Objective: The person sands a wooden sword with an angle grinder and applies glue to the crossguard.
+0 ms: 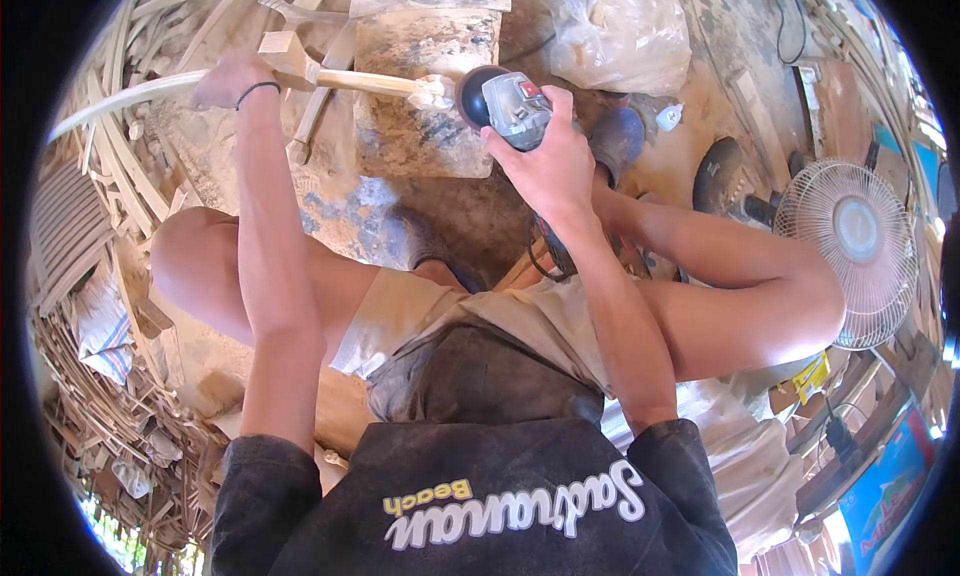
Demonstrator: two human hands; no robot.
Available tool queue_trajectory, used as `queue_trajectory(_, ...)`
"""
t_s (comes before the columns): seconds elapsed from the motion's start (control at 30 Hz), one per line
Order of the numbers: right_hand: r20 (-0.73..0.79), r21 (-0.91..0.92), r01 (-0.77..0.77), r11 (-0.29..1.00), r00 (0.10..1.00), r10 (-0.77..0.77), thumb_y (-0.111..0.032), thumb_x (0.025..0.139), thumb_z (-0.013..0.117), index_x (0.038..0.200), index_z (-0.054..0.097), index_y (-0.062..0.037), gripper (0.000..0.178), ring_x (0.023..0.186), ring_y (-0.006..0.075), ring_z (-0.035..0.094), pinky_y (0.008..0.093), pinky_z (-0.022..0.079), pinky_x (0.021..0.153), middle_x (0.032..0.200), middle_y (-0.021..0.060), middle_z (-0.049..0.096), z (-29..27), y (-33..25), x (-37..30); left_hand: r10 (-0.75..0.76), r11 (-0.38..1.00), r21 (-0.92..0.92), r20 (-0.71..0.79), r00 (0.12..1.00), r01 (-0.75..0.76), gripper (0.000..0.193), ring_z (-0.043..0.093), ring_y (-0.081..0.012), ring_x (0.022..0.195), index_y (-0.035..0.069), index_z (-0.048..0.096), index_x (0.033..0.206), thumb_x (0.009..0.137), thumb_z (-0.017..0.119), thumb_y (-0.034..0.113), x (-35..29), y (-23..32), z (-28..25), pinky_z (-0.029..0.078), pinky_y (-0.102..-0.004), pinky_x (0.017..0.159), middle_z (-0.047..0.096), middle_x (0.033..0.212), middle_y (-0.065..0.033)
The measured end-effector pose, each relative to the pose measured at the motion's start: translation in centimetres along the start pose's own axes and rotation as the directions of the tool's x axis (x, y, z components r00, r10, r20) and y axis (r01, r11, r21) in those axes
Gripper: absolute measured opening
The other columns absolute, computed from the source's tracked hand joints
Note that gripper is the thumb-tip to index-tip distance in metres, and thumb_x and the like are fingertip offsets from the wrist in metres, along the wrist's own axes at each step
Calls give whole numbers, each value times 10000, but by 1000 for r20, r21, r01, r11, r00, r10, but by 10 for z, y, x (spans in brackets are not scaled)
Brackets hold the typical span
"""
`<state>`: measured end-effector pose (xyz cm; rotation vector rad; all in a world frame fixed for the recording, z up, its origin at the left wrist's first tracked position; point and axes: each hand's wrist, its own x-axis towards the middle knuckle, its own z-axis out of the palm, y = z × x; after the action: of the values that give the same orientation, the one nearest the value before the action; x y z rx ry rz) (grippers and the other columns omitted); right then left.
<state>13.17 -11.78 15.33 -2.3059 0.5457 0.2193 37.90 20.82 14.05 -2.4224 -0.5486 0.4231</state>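
My left hand (236, 83), with a dark band at its wrist, is closed round a pale carved wooden piece (365, 82). The piece has a square block near my hand, then a slim round shaft ending in a knobby carved tip. A long curved strip (120, 98) runs out to the left of that hand; whether it joins the same piece I cannot tell. My right hand (550, 161) grips an angle grinder (518, 111) by its grey head. Its round dark disc stands close to the carved tip. Under the shaft lies a worn, dusty wooden work block (425, 141).
A clear plastic bag (622, 36) sits beyond the grinder. At right stands a round fan (855, 231). Loose wooden pieces (300, 11) and strips lie at the far left, with stacked sticks (75, 231) below. My bent legs and sandalled feet flank the dusty floor.
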Motion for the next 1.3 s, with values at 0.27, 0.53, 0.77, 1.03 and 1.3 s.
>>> queue_trajectory(0.27,57,-21,-38,999,998,39,-517,844,904,1496,480,-105,880,1095,479,764,538,590,975,1156,270,789,-5,-9,-2,-417,-897,88,151,896,-433,489,588,-244,1098,-62,506,1442,995,600,114,28,33,13,492,-343,1033,631,1339,-181)
queue_trajectory(0.53,32,-60,15,998,999,-13,-496,870,866,1488,478,-119,821,1015,477,773,556,603,912,1044,255,798,0,-9,-4,-604,-519,-613,-230,763,-596,685,521,-264,1224,-67,226,1481,890,565,-142,19,29,-3,373,-313,1019,408,1442,-243)
queue_trajectory(0.77,64,-72,63,995,996,-59,-504,873,853,1494,461,-120,829,973,472,781,557,609,875,1002,247,803,1,-6,0,-498,-820,-280,-84,863,-500,584,529,-275,1263,-65,229,1497,982,504,-75,-14,28,-33,386,-324,1044,425,1439,-253)
queue_trajectory(1.03,50,19,-62,998,997,61,-497,841,906,1492,488,-108,866,1114,470,759,541,584,986,1166,267,788,-8,-11,1,-416,-748,-504,-151,897,-432,537,549,-160,1199,171,407,1584,1193,267,512,-23,19,-38,407,-319,1122,538,1498,-48)
queue_trajectory(1.3,58,-79,32,996,998,-27,-495,875,866,1489,455,-61,856,1027,492,771,562,601,916,1061,288,793,-5,-9,2,-308,-941,-98,-157,938,-325,542,550,-156,1131,153,492,1495,1123,404,538,-28,23,-47,469,-379,1056,589,1368,-43)
